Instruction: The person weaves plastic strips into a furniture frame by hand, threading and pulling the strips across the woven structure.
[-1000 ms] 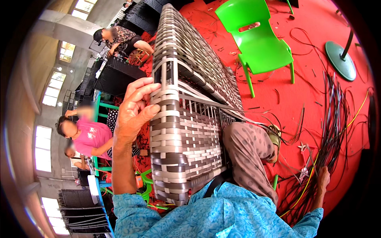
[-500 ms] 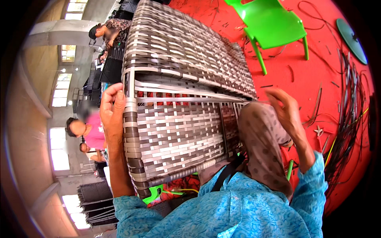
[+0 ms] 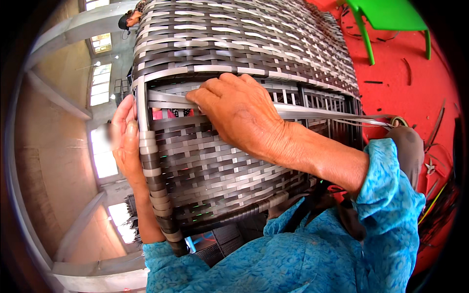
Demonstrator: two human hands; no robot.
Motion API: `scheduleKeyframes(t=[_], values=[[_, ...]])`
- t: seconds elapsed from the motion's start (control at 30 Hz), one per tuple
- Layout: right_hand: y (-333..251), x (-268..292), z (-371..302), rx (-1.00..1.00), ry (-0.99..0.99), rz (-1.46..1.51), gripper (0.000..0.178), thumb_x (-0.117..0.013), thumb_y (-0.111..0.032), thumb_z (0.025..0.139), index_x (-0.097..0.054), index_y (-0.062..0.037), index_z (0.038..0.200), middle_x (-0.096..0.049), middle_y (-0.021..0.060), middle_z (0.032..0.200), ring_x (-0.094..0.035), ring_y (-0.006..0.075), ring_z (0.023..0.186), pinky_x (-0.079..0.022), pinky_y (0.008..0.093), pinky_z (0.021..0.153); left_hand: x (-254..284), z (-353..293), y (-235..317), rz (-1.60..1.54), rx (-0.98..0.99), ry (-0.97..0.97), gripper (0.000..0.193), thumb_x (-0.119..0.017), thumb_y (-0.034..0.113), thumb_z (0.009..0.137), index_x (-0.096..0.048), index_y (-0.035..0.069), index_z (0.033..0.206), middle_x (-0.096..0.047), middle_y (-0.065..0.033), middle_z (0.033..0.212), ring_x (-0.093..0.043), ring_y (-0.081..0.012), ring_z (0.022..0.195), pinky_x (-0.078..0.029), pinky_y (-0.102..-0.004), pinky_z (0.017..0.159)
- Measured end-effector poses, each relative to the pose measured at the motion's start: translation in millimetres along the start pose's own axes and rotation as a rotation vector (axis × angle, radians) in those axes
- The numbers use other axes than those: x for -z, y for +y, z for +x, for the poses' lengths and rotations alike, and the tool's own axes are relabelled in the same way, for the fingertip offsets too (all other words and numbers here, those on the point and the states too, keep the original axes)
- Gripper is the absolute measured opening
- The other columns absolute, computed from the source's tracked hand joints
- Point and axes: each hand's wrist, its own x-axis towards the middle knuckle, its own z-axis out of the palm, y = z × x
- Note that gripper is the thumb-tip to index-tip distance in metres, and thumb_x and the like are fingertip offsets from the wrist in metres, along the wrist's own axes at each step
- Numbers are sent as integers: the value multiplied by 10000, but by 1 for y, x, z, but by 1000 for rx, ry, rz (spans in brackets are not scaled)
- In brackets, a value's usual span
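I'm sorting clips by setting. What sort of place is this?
Likely a weaving workshop: a partly woven strip piece, long pale strips trailing from its gap, and dark scraps scattered on the red floor.

The right side of the scene is taken up by a red floor (image 3: 388, 100). A green chair (image 3: 391, 15) is stood on it at the far right, only partly shown. Just on its near side, a short dark strip (image 3: 373, 82) and a curved strip (image 3: 407, 72) are laid flat, well apart. Farther right and nearer, a long strip (image 3: 437, 126) is seen, with a small silvery metal piece (image 3: 430, 168) lying nearer still. At the near right, a yellow cord (image 3: 432, 204) is laid beside a dark, tangled bundle (image 3: 436, 220), which is partly lost in shadow.
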Motion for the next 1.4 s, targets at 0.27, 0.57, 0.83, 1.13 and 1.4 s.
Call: scheduleKeyframes(t=[0.27,0.57,0.83,1.13,1.4], values=[[9,-4,-3,-95,-26,383,228,-611,0,630,-550,-35,846,-581,129,814,-575,329,805,-479,409,673,3,2,-11,-39,68,39,491,-448,308,871,-451,-62,1194,-518,-126,1123,-497,-164,1016,-374,-294,910],[4,-9,-4,-218,-241,688,124,-532,-27,796,-490,-47,911,-550,119,752,-555,294,692,-446,371,609,2,5,-13,-135,82,10,620,-481,373,823,-349,-52,1255,-498,-156,1141,-481,-197,1050,-345,-318,940],[7,-20,-4,-68,-26,757,126,-514,-19,770,-494,-30,894,-539,117,668,-554,280,609,-439,374,566,1,6,-19,-220,90,-63,609,-526,418,802,-386,-23,1199,-493,-157,1131,-485,-206,1037,-373,-335,921],[9,-11,8,-81,-150,669,77,-547,-53,766,-540,-30,839,-532,106,702,-566,274,671,-461,363,591,14,11,-20,-212,93,-74,629,-546,434,801,-375,-1,1221,-527,-159,1088,-528,-222,974,-400,-334,896],[11,-15,7,-260,-136,580,238,-522,-19,781,-528,64,1004,-561,170,814,-574,311,790,-485,369,661,13,5,-19,-204,55,-2,643,-549,401,800,-361,8,1274,-467,-140,1204,-483,-206,1065,-367,-351,950]])
